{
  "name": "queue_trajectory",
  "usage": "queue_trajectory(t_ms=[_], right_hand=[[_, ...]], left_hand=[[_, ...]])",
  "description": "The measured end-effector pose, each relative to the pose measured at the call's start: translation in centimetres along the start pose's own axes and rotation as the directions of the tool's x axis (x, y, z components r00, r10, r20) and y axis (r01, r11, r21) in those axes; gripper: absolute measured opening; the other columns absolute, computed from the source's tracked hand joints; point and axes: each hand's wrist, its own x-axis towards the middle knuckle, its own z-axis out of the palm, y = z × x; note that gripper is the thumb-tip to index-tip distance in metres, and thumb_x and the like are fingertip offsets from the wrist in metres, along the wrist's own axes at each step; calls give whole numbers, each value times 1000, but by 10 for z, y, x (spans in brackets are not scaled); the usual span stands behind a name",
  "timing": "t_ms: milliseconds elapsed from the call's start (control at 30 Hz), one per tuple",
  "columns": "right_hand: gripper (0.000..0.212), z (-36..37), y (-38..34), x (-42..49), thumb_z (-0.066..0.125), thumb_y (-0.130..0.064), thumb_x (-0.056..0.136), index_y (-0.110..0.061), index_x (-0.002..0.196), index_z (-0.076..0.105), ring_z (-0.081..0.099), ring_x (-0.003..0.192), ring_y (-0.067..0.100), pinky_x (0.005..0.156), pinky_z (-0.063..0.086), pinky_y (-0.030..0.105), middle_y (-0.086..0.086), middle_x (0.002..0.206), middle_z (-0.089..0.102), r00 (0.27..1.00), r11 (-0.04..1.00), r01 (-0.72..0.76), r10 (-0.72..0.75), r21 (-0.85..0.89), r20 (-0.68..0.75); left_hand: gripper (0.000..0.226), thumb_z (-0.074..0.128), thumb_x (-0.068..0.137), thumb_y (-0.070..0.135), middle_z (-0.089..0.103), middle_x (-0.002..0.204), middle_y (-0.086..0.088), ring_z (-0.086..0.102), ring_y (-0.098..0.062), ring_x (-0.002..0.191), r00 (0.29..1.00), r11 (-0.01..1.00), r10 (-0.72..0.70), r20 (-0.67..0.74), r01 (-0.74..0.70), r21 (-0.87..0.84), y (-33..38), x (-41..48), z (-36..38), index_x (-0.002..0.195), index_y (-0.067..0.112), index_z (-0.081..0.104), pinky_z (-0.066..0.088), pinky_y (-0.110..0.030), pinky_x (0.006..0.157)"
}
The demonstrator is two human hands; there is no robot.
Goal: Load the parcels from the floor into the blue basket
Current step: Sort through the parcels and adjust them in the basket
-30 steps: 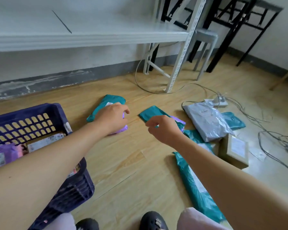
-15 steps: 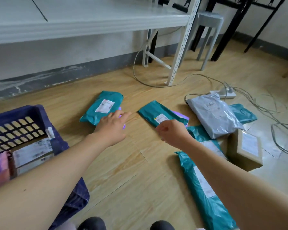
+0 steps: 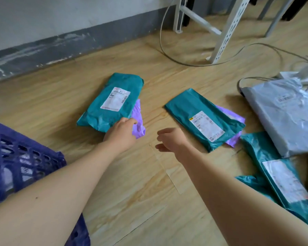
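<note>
The left hand (image 3: 121,135) lays loose fingers on the near end of a teal parcel (image 3: 112,102) on the floor (image 3: 132,189). The right hand (image 3: 171,139) hovers slack, holding nothing. The blue basket (image 3: 25,157) sits near left.

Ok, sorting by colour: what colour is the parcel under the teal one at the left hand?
Light purple parcel, seen best in the head view.

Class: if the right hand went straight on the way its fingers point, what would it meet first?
Probably the purple parcel jutting from under a teal parcel; how high the right hand hovers above the floor is unclear.
</note>
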Motion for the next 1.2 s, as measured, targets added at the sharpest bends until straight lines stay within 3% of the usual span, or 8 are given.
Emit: queue_trajectory(t_ms=[100,333,500,667,867,967,1100,1200], right_hand=[[29,18,-9,33,45,3,89,-9,114,56,62,56,19,59,56,27,8,99,54,995,993,-84,80,81,55],[14,66,-2,86,62,-14,84,-4,93,58,53,54,16,50,47,26,5,70,52,972,979,-204,206,-31,113],[24,72,11,103,65,-22,79,-11,61,54,54,60,24,72,56,42,13,70,60,995,995,-102,102,17,22],[18,38,11,93,48,3,79,-7,65,51,49,58,18,50,54,23,8,66,49,992,894,-79,116,441,-56],[27,-12,14,74,40,11,79,-10,62,40,46,62,18,50,53,25,7,67,45,986,907,-7,77,422,-148],[27,-35,20,61,36,12,79,-9,64,44,48,59,18,52,53,26,8,66,47,984,901,-18,93,433,-152],[29,-59,29,47,32,14,77,-9,64,45,47,43,14,49,53,25,6,52,48,986,909,-68,125,411,-112],[30,-75,37,42,32,13,78,-8,65,49,49,38,13,51,53,26,3,46,51,982,924,-69,130,377,-139]], left_hand=[[52,47,86,3,44,137,-7,43,-25,127,994,986,-107,-15,105,-127,-7,22,8,135,20,45,36,-33,103],[47,41,84,-6,57,125,-3,55,-20,112,958,885,-267,-104,201,-420,-28,48,29,122,16,58,43,-31,99],[45,41,84,-5,60,122,-2,57,-19,108,940,848,-322,-116,231,-477,-33,50,39,117,17,61,44,-29,95],[36,45,85,-1,62,117,-2,59,-19,103,909,818,-383,-165,250,-518,-26,47,49,111,16,63,44,-28,90],[32,60,86,14,56,122,-10,55,-23,110,854,741,-443,-272,178,-648,10,39,67,118,9,57,42,-34,99],[54,68,84,28,52,129,-10,50,-26,121,831,562,-547,-99,278,-779,32,33,71,129,7,47,39,-37,103],[44,75,76,31,68,102,-2,64,-19,83,777,-94,-395,489,496,-863,52,24,78,114,15,59,49,-29,68],[50,81,69,22,72,99,-4,67,-20,84,761,-174,-314,568,542,-822,55,20,92,115,17,63,52,-35,83]])
